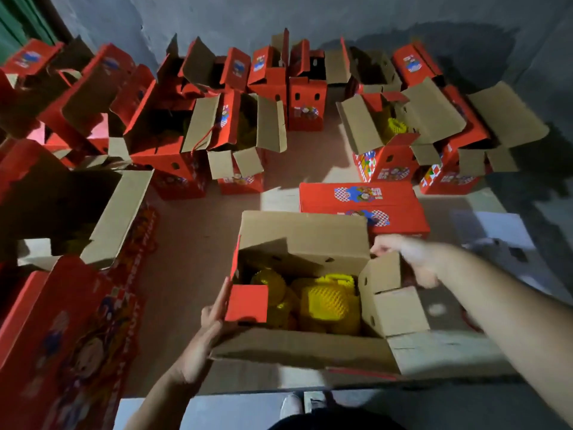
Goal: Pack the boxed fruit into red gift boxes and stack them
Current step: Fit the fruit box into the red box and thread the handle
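Note:
A red gift box (313,342) stands open on the floor right below me, its brown cardboard flaps spread. Inside lie fruit in yellow foam netting (325,301). My left hand (206,336) presses flat against the small red left end flap (247,303), which is folded inward over the fruit. My right hand (406,259) grips the top edge of the right end flap (383,276). The far long flap (305,240) stands up behind the fruit. A shut red gift box (362,206) lies flat just beyond.
Several open red gift boxes (198,141) stand in rows toward the grey wall (279,17); one at right (387,144) shows yellow-netted fruit. A large printed red box (65,342) lies at my left. My shoe (291,405) is below the box.

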Demonstrator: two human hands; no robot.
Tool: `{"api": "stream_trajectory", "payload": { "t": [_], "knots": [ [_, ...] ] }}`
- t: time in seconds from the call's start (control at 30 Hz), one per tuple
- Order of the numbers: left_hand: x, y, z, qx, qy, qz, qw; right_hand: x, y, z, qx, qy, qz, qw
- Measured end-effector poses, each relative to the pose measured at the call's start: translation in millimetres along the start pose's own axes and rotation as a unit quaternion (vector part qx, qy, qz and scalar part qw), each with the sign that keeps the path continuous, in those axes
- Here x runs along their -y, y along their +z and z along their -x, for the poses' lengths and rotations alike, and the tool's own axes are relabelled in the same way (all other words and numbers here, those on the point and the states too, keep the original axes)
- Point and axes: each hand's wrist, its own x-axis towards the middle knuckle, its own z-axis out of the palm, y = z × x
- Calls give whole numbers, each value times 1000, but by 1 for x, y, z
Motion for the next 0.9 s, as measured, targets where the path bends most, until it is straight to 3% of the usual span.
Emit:
{"api": "stream_trajectory", "payload": {
  "t": [0.1, 0.2, 0.37, 0.43, 0.5, 0.6, 0.8, 0.9],
  "knots": [
    [25, -8, 1, 11, 33, 61, 998, -19, -3, -4, -79, -35, -181, 980],
    [32, -15, -10, 4, 76, 36, 996, -51, 10, 0, -114, -93, -230, 962],
    [41, -18, -31, 24, 117, 31, 992, -62, 31, 24, -7, -192, -299, 935],
    [44, -15, -33, 35, 131, 16, 991, -67, 43, 23, -13, -197, -212, 957],
    [46, -11, -33, 28, 134, 28, 990, -80, 59, 14, -80, -241, -9, 967],
    [47, -5, -35, 6, 136, 33, 990, -102, 74, 0, -104, -313, 236, 914],
    [57, -6, -43, 20, 117, 104, 988, -123, 68, -7, -149, -368, 232, 888],
    [61, -9, -45, 28, 116, 118, 986, -138, 41, 1, -152, -367, 306, 865]
  ]
}}
